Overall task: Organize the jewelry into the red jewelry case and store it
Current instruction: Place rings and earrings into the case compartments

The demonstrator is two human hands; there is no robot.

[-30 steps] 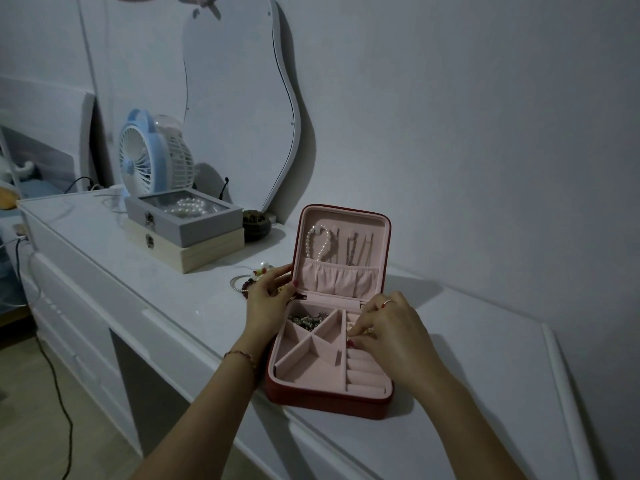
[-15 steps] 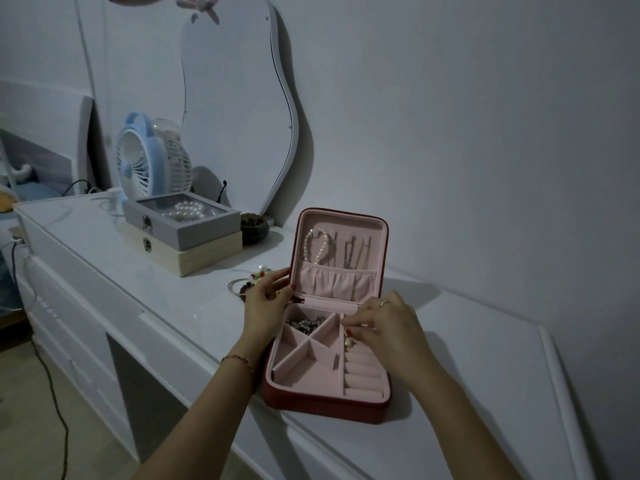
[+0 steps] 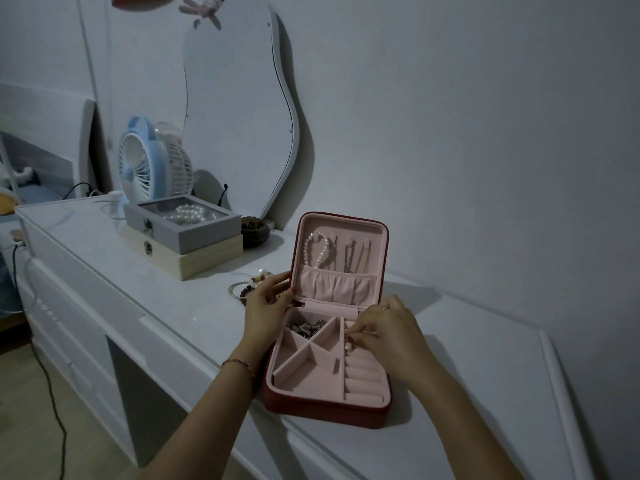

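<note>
1. While the right hand pinches a small pale piece over the ring rolls, the piece could miss the slot. Fingers cover most of it; whether it is a ring or an earring cannot be told.
2. Case sits open on the desk, its front overhanging or level with the near edge. A downward push on the rolls may tip it toward the floor.
3. Left hand grips the case's left side at the hinge, thumb on the lid. If that grip loosens, the upright lid may fall onto the right hand's fingers.
4. Pearl strand and thin chains hang from hooks in the lid. A jolt could unhook or tangle them.
5. Metal beads lie heaped in the rear left compartment, near the low divider. A tilt could spill them into the next one.
6. Bangle and bead bracelets lie loose on the desk, just left of the left hand, still to be packed. A sweep of the wrist could knock them away.
7. Dim light makes small pieces hard to see, so one could be overlooked.
</note>
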